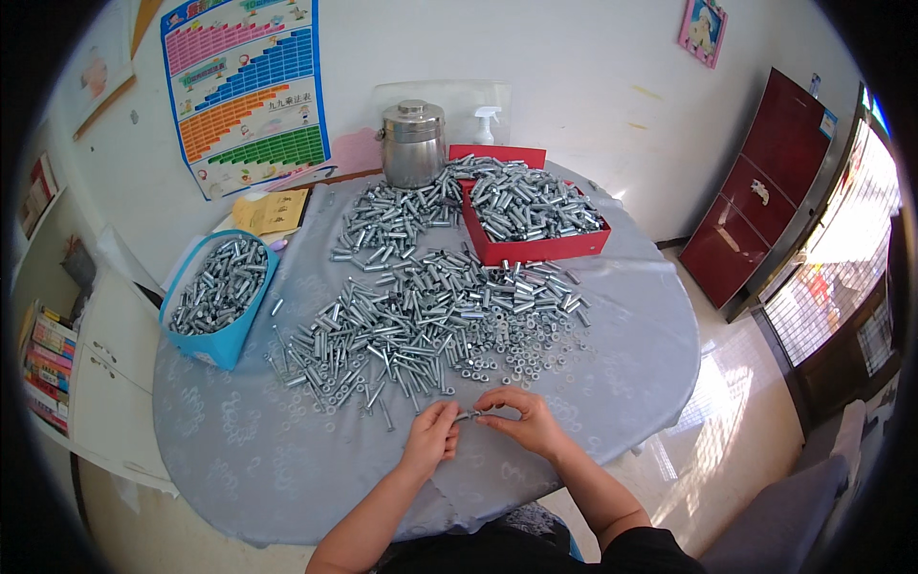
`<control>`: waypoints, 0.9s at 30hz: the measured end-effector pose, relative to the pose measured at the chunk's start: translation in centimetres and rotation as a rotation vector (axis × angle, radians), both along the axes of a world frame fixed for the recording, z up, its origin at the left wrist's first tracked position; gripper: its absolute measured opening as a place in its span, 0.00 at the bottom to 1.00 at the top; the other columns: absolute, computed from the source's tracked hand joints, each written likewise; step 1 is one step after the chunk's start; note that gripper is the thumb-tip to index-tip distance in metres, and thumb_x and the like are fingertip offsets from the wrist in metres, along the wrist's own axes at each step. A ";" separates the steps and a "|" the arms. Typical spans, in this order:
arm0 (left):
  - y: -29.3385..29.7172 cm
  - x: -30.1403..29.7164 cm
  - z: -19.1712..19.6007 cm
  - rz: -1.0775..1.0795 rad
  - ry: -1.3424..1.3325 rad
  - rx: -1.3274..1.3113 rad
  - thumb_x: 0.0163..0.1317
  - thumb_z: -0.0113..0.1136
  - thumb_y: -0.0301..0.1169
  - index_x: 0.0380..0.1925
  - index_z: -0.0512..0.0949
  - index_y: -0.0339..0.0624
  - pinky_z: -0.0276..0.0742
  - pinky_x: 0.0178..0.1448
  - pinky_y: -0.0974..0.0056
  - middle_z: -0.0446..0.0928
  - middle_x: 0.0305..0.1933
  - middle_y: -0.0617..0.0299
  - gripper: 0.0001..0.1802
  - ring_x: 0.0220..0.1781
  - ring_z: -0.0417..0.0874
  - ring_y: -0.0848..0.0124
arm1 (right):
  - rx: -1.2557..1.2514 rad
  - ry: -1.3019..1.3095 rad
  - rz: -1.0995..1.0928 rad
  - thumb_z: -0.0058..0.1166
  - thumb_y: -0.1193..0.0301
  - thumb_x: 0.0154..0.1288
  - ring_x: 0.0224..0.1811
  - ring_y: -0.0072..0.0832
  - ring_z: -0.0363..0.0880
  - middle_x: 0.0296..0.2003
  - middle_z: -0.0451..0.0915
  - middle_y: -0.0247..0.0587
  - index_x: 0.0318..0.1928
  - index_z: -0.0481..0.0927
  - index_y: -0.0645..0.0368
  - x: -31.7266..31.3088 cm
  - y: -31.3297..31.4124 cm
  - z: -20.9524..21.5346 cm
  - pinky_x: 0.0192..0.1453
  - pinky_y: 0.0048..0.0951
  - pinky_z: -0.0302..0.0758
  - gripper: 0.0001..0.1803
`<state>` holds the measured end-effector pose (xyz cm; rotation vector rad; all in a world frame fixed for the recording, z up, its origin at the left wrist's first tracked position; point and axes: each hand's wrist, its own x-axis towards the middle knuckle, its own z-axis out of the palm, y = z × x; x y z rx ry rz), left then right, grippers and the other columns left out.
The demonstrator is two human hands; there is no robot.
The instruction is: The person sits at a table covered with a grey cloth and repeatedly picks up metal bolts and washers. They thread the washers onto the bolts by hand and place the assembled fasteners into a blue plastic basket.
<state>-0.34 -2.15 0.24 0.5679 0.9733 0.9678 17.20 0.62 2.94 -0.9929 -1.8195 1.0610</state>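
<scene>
Over the near edge of the table, my left hand (pixel 433 440) is closed around one end of a slim metal bolt (pixel 465 416). The fingers of my right hand (pixel 524 421) pinch at the bolt's other end; whether a small nut or washer sits between them is too small to tell. Just beyond my hands spreads a heap of loose hardware: long thin bolts (pixel 411 368) at the front, metal sleeves (pixel 421 292) further back, and small washers and nuts (pixel 521 349) on the right.
A blue basket (pixel 229 349) full of metal pieces stands at the left. At the back, a red box (pixel 545 251) overflows with sleeved bolts. Behind are a steel canister (pixel 414 143) and a spray bottle (pixel 486 124). A grey cloth (pixel 622 335) covers the round-edged table.
</scene>
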 end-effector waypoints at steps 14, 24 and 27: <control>0.2 0.0 -0.3 0.131 0.012 0.009 0.64 0.49 0.40 0.30 0.68 0.44 0.51 0.13 0.75 0.59 0.15 0.72 0.12 0.11 0.56 0.83 | -0.116 -0.054 0.011 0.46 0.66 0.64 0.27 0.29 0.75 0.25 0.77 0.41 0.33 0.79 0.63 0.2 0.4 -2.4 0.33 0.28 0.71 0.14; 0.3 -0.2 0.0 0.174 -0.019 0.025 0.64 0.48 0.40 0.29 0.67 0.45 0.48 0.13 0.75 0.56 0.15 0.73 0.11 0.11 0.53 0.83 | -0.251 0.076 -0.026 0.45 0.67 0.65 0.29 0.20 0.74 0.29 0.78 0.35 0.41 0.78 0.63 0.0 0.0 -2.9 0.34 0.21 0.71 0.13; 0.3 -0.2 0.0 0.197 -0.033 0.023 0.64 0.48 0.40 0.29 0.67 0.45 0.48 0.13 0.75 0.56 0.15 0.73 0.11 0.12 0.53 0.84 | -0.305 0.111 0.068 0.45 0.66 0.66 0.28 0.20 0.74 0.27 0.78 0.36 0.33 0.79 0.65 -0.5 -0.2 -1.0 0.34 0.22 0.71 0.15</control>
